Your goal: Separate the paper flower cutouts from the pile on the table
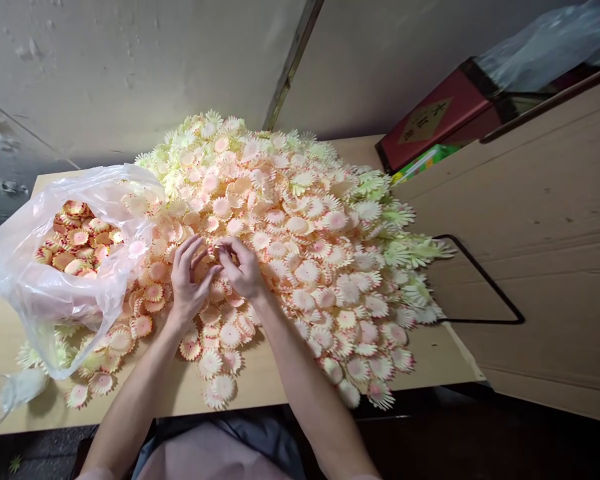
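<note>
A wide heap of artificial flower petal discs point(280, 220), pale pink and cream with notched rims, covers much of the table. Over the heap's near middle my left hand point(189, 277) is held with its fingers curved and apart, the thumb reaching toward the other hand. Close beside it, my right hand point(243, 268) has its fingers bent in to the thumb in a pinch. Whatever lies between those fingertips is too small to make out. Loose discs lie under both hands.
On the left, an open translucent plastic bag point(80, 293) holds darker red-edged discs point(77, 237). A clear cup point(23, 390) lies near the table's point(180, 393) left front corner. To the right stand a cardboard sheet point(530, 267), a black metal bracket point(485, 287) and a red box point(440, 113).
</note>
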The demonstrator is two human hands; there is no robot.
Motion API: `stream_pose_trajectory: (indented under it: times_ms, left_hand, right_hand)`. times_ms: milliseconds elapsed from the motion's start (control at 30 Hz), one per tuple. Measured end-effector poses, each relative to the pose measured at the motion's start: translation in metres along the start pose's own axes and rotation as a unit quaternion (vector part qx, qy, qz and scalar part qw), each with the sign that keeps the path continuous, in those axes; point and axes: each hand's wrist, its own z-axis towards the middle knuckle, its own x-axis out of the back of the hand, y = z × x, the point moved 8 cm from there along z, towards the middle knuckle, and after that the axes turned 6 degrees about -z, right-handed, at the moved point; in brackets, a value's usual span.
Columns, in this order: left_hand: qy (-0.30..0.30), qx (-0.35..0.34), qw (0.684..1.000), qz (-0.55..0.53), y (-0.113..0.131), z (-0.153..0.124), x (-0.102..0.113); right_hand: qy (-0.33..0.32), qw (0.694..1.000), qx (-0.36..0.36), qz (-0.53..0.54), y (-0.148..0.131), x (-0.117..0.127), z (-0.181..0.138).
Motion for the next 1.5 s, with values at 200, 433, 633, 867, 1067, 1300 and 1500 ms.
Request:
stream_pose_trajectory:
  times_ms: [200,433,633,867,1067,1300,1500]
  left_hand:
    - [-0.025,0.033,0.999,-0.01,-0.014,-0.003,0.005]
    - [0.063,0.023,0.995,0.075,-0.012,-0.002,0.017]
    - [0.065,0.007,0.996,0.068,-0.008,-0.002,0.015]
    - [0.068,-0.083,0.99,0.086,0.011,-0.004,0.01]
    - [0.068,-0.117,0.988,0.072,0.011,-0.005,0.007]
    - [0.106,-0.068,0.991,0.042,-0.002,-0.012,0.022]
    - [0.119,-0.028,0.99,0.069,-0.007,-0.009,0.022]
  right_hand:
    - [-0.021,0.996,0.08,-0.041,-0.019,0.0,0.002]
    - [0.094,0.977,0.09,-0.17,-0.023,0.007,0.003]
    - [0.176,0.957,0.089,-0.215,-0.029,0.004,-0.001]
    - [0.223,0.961,0.009,-0.163,-0.026,0.013,-0.006]
    - [0.244,0.958,-0.033,-0.148,-0.027,0.008,-0.011]
    - [0.392,0.901,-0.04,-0.18,-0.027,0.085,0.008]
    - [0.236,0.952,0.013,-0.194,-0.053,0.117,0.024]
